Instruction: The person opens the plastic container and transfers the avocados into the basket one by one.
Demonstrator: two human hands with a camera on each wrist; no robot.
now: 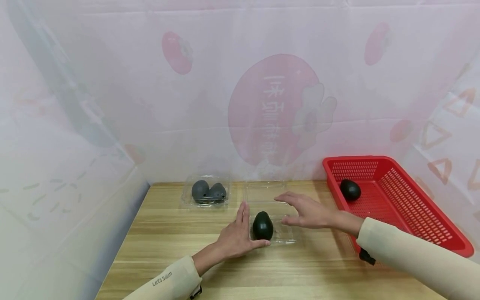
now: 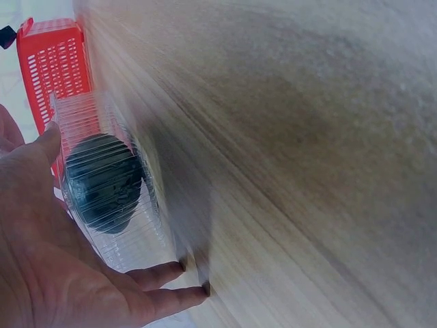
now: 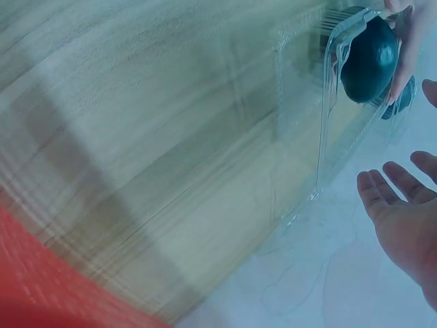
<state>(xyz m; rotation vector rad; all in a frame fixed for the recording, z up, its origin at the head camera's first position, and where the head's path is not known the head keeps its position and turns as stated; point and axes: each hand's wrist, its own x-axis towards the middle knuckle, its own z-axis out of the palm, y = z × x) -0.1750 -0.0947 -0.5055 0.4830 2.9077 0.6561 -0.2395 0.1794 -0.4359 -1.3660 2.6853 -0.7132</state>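
Note:
A dark green avocado (image 1: pixel 263 226) lies in the left part of a clear plastic clamshell box (image 1: pixel 283 236), whose lid (image 1: pixel 262 192) is folded back toward the wall. My left hand (image 1: pixel 235 235) rests against the box's left side, fingers straight and thumb along the front edge near the avocado. In the left wrist view the avocado (image 2: pixel 104 183) shows through the ribbed plastic wall. My right hand (image 1: pixel 309 211) hovers over the right side of the box, fingers extended and holding nothing. The right wrist view shows that hand (image 3: pixel 408 222) apart from the avocado (image 3: pixel 369 60).
A red plastic basket (image 1: pixel 390 166) stands at the right with another avocado (image 1: pixel 350 190) inside. At the back left, a clear box (image 1: pixel 206 201) contains two dark avocados (image 1: pixel 200 190). A printed cloth wall (image 1: pixel 202 125) borders the back of the wooden table (image 1: pixel 161 233).

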